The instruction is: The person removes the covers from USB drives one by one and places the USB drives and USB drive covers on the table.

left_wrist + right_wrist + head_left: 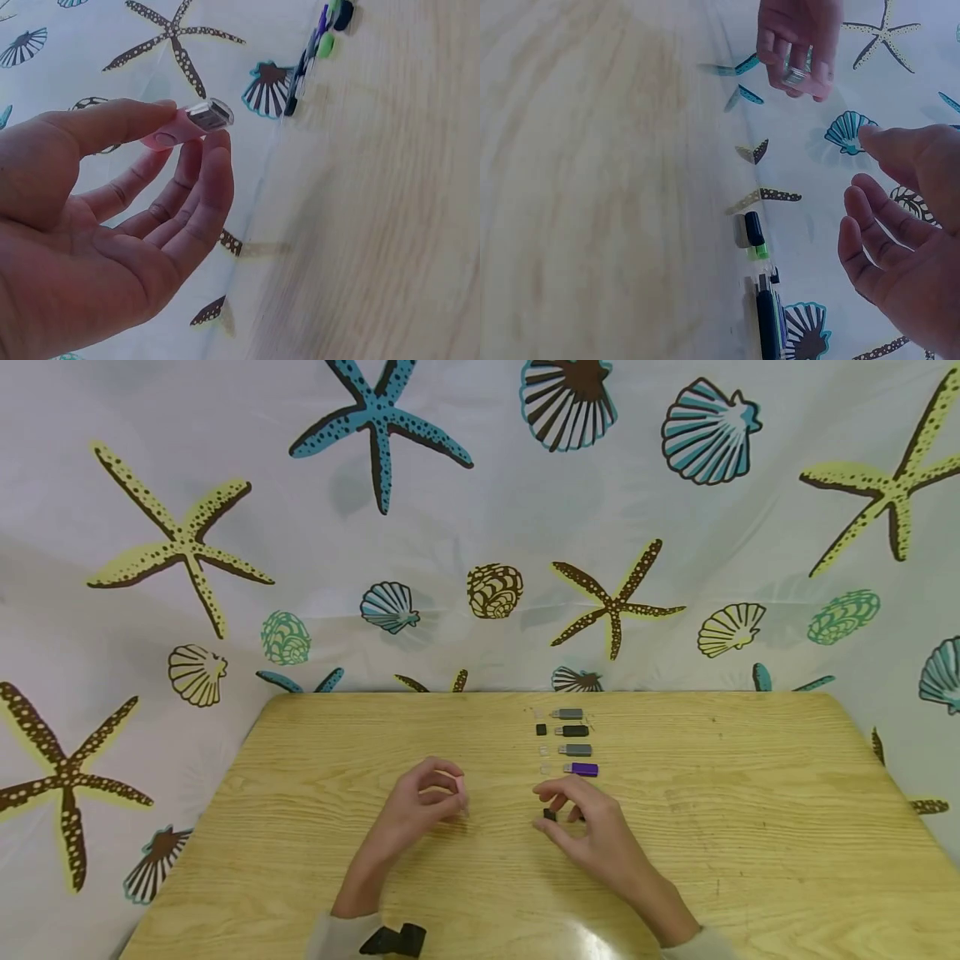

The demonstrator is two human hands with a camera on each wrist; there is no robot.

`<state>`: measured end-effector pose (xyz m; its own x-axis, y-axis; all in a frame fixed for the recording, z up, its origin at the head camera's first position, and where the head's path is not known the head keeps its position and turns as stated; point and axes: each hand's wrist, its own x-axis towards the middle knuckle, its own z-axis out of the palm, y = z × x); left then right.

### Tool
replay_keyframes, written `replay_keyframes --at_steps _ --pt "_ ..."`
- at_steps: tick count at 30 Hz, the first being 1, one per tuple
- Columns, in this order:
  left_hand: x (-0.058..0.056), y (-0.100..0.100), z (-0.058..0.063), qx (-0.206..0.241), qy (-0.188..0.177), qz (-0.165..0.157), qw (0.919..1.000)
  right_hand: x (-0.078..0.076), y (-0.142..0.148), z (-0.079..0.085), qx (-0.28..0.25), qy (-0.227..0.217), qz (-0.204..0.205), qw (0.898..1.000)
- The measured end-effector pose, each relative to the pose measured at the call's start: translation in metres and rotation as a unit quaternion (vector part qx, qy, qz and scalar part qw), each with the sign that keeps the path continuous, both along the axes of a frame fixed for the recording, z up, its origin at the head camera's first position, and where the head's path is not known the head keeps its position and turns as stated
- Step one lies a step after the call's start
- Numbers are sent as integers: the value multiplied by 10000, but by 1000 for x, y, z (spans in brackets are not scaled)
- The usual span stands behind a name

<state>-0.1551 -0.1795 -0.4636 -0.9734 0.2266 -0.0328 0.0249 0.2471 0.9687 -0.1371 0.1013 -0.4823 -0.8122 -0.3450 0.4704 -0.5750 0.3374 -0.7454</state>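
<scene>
My left hand point(423, 802) pinches a pink USB stick point(169, 135) between thumb and fingertips. A clear cap point(225, 111) covers its metal plug, as the left wrist view shows. Over the table my right hand point(592, 827) has its thumb and fingers apart, with nothing between them in the right wrist view. In the head view a small black piece point(550, 814) shows through the gap between its thumb and forefinger. The right wrist view has a black piece point(754, 229) beside a green one point(761, 250); the right hand hides part of this area from the head camera.
Beyond the right hand, USB sticks lie in a column: purple point(583, 769), grey point(577, 750), black point(574, 731) and another grey point(570, 714). Clear caps point(544, 768) and a black cap point(541, 729) lie left of them. A patterned cloth point(450, 543) hangs behind the wooden table point(315, 752).
</scene>
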Motion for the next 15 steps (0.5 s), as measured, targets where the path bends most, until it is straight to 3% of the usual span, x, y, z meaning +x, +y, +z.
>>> replay_keyframes --at_steps 9,15 --pt "2 22 1 642 -251 -428 9967 0 -8 -5 -49 101 201 9997" --pt "5 36 -2 1056 -381 -536 9922 2 -13 -7 -159 -279 287 9991"
